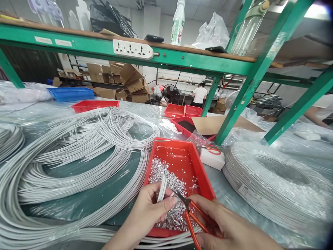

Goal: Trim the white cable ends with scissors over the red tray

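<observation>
Between the thumb and fingers of my left hand (153, 205) are the ends of several white cables (162, 187), pointing up. My right hand (221, 218) grips orange-handled scissors (191, 215), their dark blades reaching toward the cable ends at my left fingertips. Whether the blades touch a cable, I cannot tell. Both hands are above the near part of a red tray (205, 177). Small shiny silver scraps (166, 177) lie heaped along its left and near side. Long white cable loops (104, 208) spread over the table on the left and pass below my wrists.
A large plastic-wrapped cable coil (275, 187) lies at right. Beside the tray is a white box (212, 158) with red-handled scissors (213, 149) on it. A green frame post (247, 93) rises behind. Farther back are a blue tray (71, 94) and a person (199, 93).
</observation>
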A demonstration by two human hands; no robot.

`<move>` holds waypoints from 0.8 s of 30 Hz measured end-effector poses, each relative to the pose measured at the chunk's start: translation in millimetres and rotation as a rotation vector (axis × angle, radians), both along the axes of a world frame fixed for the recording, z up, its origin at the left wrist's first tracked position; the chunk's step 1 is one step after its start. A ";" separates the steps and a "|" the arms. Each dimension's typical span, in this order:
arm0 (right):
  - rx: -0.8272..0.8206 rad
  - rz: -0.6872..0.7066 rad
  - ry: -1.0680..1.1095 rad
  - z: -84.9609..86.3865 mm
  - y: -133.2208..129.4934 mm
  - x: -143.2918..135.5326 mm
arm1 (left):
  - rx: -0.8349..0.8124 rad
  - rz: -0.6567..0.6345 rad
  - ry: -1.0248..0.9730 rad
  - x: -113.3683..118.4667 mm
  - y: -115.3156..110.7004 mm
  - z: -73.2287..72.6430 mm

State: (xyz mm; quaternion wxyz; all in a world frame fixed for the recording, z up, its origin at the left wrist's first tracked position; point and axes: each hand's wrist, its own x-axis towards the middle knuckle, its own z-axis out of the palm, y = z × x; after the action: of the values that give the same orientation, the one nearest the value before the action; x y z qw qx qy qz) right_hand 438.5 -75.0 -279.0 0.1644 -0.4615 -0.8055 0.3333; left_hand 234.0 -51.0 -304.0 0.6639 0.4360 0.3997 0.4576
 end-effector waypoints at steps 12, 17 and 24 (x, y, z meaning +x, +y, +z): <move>0.115 0.004 -0.022 -2.6 1.7 1.9 | 0.134 0.084 0.106 -1.1 4.7 -12.7; 0.129 0.011 -0.027 -3.3 1.6 7.3 | 0.130 0.041 0.076 -3.5 5.7 -14.3; 0.164 0.076 -0.010 8.0 13.3 9.6 | -0.002 -0.221 -0.235 -5.1 11.1 -15.4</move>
State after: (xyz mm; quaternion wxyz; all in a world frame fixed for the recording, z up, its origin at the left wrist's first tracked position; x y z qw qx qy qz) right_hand 448.1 -61.7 -271.0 0.1848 -0.4171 -0.8479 0.2699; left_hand 228.9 -39.9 -319.3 0.7527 0.4202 0.2694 0.4294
